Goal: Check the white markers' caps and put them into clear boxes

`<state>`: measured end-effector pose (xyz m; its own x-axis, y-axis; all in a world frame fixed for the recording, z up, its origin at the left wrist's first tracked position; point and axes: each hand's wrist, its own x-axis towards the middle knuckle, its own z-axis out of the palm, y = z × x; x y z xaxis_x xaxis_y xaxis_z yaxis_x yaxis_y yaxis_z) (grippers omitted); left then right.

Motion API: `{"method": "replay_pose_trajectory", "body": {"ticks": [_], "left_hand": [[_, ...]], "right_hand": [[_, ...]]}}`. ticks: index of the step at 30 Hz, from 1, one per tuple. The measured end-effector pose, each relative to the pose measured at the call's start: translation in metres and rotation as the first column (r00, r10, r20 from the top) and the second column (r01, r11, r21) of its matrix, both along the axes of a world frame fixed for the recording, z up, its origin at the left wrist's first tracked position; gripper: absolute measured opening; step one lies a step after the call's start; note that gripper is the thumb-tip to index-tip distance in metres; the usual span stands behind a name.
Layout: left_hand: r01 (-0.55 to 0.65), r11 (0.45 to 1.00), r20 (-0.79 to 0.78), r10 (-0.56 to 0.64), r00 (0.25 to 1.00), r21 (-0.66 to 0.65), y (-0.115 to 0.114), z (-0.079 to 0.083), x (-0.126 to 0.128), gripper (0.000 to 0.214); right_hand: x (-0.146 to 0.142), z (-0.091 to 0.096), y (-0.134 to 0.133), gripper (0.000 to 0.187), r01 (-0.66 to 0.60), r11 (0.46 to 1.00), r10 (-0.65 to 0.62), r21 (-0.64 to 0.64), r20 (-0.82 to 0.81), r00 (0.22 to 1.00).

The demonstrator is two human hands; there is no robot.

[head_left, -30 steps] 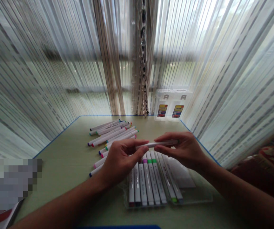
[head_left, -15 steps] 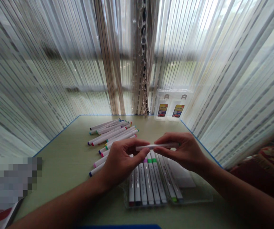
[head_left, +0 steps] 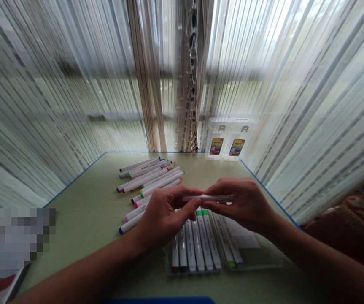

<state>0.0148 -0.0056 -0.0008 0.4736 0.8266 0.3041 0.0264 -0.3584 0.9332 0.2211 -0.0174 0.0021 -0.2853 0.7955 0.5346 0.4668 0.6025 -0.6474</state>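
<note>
A white marker (head_left: 213,198) lies sideways between my two hands, above an open clear plastic case (head_left: 260,262). Its left part is pinched in the fingers of my left hand (head_left: 165,213). Closed on its right part are the fingertips of my right hand (head_left: 243,200), so both hands nearly meet at the middle. Below, a row of white markers (head_left: 197,245) fills the case's left side, two with green bands near the top. Two more markers (head_left: 227,240) lie slightly apart to the right, beside a white sheet (head_left: 246,234). My hands hide the upper ends of several markers.
A loose pile of white markers with coloured ends (head_left: 150,175) lies left of my hands. Two clear cases with labels (head_left: 226,139) stand at the table's back right. String curtains (head_left: 74,84) hang behind the blue-edged table (head_left: 83,198). A pixelated patch covers the lower left.
My hands have come slightly closer together on the marker and dropped a little. The markers in the case and in the pile have stayed in place.
</note>
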Motion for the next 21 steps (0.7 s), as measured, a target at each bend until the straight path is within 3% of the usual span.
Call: {"method": "replay_pose_trajectory", "body": {"ticks": [9,14,21], "left_hand": [[0.027,0.99,-0.071,-0.017,0.997,0.138,-0.0032,0.0018,-0.0005,0.024],[-0.008,0.999,-0.061,0.01,0.998,0.04,-0.0011,-0.0008,0.0016,0.02],[-0.039,0.997,-0.004,0.039,0.999,-0.067,0.0024,-0.0017,0.001,0.02]], "right_hand": [[-0.0014,0.0021,-0.0004,0.025,0.02,0.992,-0.03,-0.123,-0.083,0.996],[-0.0012,0.0015,0.0007,0.025,-0.064,0.975,0.033,-0.211,-0.149,0.988],[-0.0027,0.0033,-0.0013,0.016,-0.056,0.979,0.034,-0.196,-0.111,0.993]]}}
